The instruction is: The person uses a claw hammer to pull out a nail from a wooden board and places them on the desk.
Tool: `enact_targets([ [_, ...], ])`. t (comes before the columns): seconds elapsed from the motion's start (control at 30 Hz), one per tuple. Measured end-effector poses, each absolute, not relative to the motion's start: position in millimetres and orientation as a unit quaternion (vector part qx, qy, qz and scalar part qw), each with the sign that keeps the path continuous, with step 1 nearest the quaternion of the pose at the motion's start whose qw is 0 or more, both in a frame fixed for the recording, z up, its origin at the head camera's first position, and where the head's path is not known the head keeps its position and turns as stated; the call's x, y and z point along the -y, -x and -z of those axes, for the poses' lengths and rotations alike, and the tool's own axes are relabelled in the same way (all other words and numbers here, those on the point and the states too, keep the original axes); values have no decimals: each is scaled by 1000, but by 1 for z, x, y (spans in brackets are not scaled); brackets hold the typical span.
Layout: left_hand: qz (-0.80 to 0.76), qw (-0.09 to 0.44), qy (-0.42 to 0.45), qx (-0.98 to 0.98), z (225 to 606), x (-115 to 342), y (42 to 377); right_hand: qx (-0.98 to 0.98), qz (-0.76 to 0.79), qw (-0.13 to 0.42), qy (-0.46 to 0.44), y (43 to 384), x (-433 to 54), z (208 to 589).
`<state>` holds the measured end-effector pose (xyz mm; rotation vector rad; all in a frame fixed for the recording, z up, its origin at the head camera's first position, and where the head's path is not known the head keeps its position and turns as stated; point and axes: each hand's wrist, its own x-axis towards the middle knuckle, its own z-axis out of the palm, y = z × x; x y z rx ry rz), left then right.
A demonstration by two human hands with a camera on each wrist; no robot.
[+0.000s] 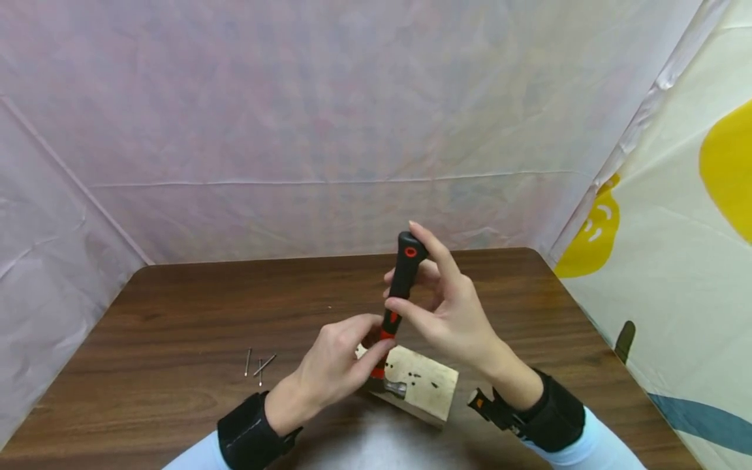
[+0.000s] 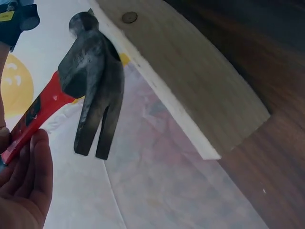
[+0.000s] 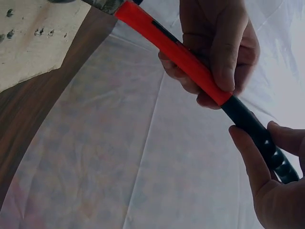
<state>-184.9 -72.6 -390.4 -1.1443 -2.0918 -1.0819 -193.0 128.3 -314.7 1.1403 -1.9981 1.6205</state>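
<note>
A claw hammer [image 1: 403, 277] stands tilted with its black grip upward and its steel head low over a pale wooden block [image 1: 431, 385]. My left hand [image 1: 335, 359] pinches the red part of the handle between thumb and fingers. Higher up, my right hand [image 1: 461, 316] holds the black grip, thumb on one side and a fingertip near the butt end. The left wrist view shows the two-pronged claw [image 2: 97, 109] beside the block, which bears a round dark spot [image 2: 129, 17]. In the right wrist view, small dark holes mark the block's face [image 3: 28, 43].
Three loose nails [image 1: 260, 369] lie on the brown wooden table [image 1: 176, 326], left of my left hand. Pale cloth [image 1: 329, 130] hangs behind the table's far edge, and a printed sheet [image 1: 664, 294] hangs along the right side.
</note>
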Motion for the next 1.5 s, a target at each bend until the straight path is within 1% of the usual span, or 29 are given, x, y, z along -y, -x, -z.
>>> enact_targets([
  [0.13,398,253,415,778,390,77,182,715,-562,128,-397,195,-128,315],
  [0.3,422,216,361,803,389,86,178,770,-512,76,-372,200,-142,318],
  [0.47,417,190,264,849,383,103,177,872,-329,42,-360,205,-167,336],
  [0.57,415,160,207,871,379,115,176,917,-209,0,-339,202,-179,355],
  [0.63,415,138,176,882,378,122,175,932,-167,-32,-320,199,-184,366],
  [0.73,407,109,140,896,379,131,175,939,-154,-65,-299,196,-187,379],
  [0.9,381,78,96,916,386,138,177,939,-144,-85,-302,193,-184,394],
  [1.17,368,40,72,926,396,144,180,938,-148,-99,-298,183,-189,405],
  [1.3,350,21,67,934,400,146,181,940,-168,-112,-274,173,-189,408],
  [1.5,342,11,69,937,406,149,186,949,-177,-126,-230,156,-182,412],
])
